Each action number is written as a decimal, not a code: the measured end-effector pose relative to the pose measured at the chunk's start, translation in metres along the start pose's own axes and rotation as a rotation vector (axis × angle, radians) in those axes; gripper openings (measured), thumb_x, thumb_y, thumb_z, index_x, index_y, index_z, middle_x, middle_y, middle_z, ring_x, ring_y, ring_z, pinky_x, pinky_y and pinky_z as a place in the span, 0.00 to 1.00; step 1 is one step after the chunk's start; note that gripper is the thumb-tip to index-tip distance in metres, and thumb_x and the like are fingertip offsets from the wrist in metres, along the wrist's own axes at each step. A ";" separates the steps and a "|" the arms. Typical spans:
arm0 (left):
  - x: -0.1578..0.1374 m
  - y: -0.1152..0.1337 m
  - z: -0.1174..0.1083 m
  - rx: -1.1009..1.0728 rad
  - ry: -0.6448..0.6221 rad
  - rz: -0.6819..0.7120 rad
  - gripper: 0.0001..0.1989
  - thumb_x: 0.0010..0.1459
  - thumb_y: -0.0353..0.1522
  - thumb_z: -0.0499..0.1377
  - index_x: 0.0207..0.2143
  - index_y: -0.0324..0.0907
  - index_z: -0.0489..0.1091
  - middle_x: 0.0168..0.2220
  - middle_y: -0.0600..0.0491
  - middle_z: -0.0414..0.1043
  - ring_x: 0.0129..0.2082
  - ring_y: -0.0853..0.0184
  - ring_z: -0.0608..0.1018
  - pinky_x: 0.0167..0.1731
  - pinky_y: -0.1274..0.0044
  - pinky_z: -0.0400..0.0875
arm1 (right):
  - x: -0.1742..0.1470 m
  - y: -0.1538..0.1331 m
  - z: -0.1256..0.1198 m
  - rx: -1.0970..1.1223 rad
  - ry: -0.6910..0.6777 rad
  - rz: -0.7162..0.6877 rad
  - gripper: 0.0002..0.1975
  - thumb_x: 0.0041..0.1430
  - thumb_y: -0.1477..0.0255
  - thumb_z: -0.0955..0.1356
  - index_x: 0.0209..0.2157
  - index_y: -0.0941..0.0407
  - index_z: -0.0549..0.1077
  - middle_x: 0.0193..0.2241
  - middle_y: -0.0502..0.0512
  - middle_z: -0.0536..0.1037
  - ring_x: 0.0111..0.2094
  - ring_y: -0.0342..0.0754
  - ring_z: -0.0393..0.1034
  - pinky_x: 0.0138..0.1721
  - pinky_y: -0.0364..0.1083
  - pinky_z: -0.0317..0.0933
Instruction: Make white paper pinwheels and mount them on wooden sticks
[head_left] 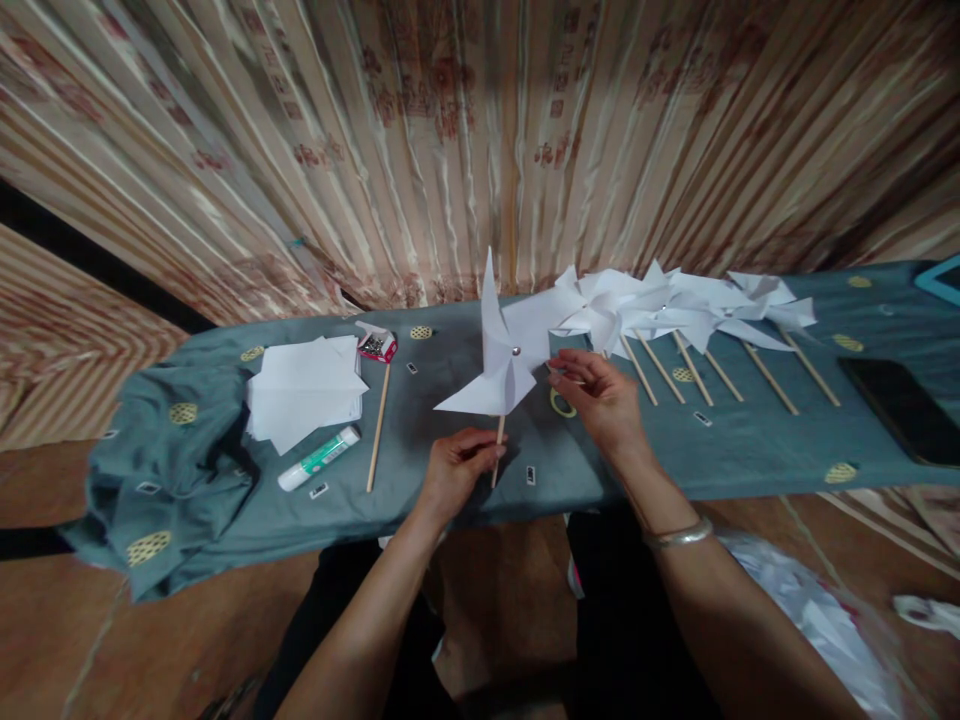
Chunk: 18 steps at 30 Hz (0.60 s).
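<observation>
A white paper pinwheel [495, 375] stands upright on a thin wooden stick, with a silver pin at its centre. Wrapped round the lower part of that stick are the fingers of my left hand [459, 468]. My right hand [600, 398] has its thumb and index finger curled together at the right edge of a paper blade, in a pinch. Behind that hand, a yellow ring-shaped thing [562, 403] is partly hidden. Close to the right hand lies a row of other white pinwheels [660, 300], their wooden sticks pointing toward me.
On the left are a stack of white paper [300, 385], a glue stick [319, 458], a loose wooden stick [379, 430] and an open red box of pins [377, 345]. A dark phone [900, 410] lies right on the green cloth [450, 500]. Pleated curtains [465, 150] hang behind.
</observation>
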<state>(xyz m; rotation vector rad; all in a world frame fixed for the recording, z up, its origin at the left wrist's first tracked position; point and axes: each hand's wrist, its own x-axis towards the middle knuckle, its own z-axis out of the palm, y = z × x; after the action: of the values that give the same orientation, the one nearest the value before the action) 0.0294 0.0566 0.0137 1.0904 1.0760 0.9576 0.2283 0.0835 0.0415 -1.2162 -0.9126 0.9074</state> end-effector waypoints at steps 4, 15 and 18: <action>0.000 0.001 0.000 -0.021 -0.005 0.000 0.11 0.42 0.36 0.70 0.30 0.40 0.82 0.24 0.53 0.75 0.22 0.73 0.72 0.23 0.80 0.67 | -0.001 0.000 0.009 0.028 -0.054 0.047 0.18 0.36 0.63 0.79 0.32 0.52 0.77 0.28 0.48 0.79 0.30 0.44 0.72 0.35 0.45 0.66; 0.006 0.001 0.007 -0.027 0.031 -0.012 0.10 0.41 0.36 0.69 0.28 0.42 0.81 0.22 0.55 0.73 0.21 0.72 0.71 0.23 0.80 0.66 | -0.021 -0.007 0.022 -0.027 -0.254 0.149 0.17 0.39 0.56 0.78 0.26 0.52 0.77 0.19 0.46 0.75 0.22 0.43 0.67 0.27 0.44 0.63; 0.007 0.003 0.012 -0.036 0.029 -0.023 0.10 0.40 0.36 0.69 0.27 0.41 0.81 0.20 0.55 0.73 0.20 0.72 0.70 0.22 0.79 0.66 | -0.027 -0.005 0.023 -0.061 -0.292 0.102 0.16 0.45 0.55 0.75 0.27 0.53 0.77 0.22 0.49 0.77 0.24 0.44 0.68 0.28 0.45 0.64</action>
<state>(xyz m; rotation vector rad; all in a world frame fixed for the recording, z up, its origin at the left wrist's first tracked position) 0.0420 0.0619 0.0167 1.0362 1.0884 0.9736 0.1972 0.0666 0.0466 -1.2099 -1.1243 1.1669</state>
